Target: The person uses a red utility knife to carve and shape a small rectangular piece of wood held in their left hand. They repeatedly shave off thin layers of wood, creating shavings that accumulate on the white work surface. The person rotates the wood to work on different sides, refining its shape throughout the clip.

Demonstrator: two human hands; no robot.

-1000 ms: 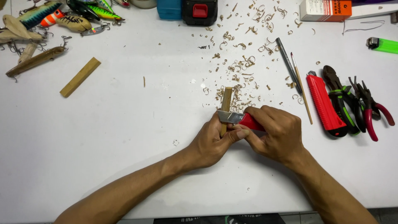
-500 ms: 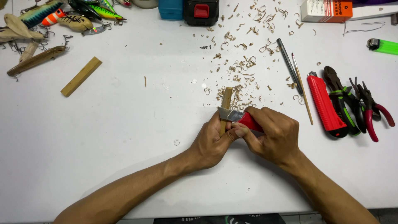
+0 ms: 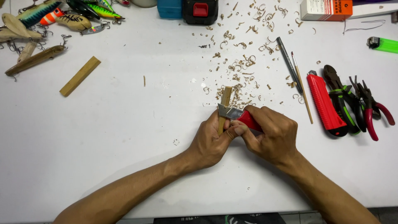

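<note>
The left hand (image 3: 211, 141) grips a wooden stick (image 3: 225, 101) at the table's (image 3: 103, 137) middle; the right hand (image 3: 273, 135) clasps a red knife (image 3: 238, 115) against it (shavings (image 3: 238, 68) scattered beyond, stick mostly square).

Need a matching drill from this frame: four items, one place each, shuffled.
Items:
1. wooden stick
2. spare wooden block
3. green lighter
4. red utility knife

Places:
A. far right edge of the table
B. held in the left hand
C. gripped by the right hand
D. lying loose on the left, near the fishing lures

Pairs: 1-B, 2-D, 3-A, 4-C
</note>
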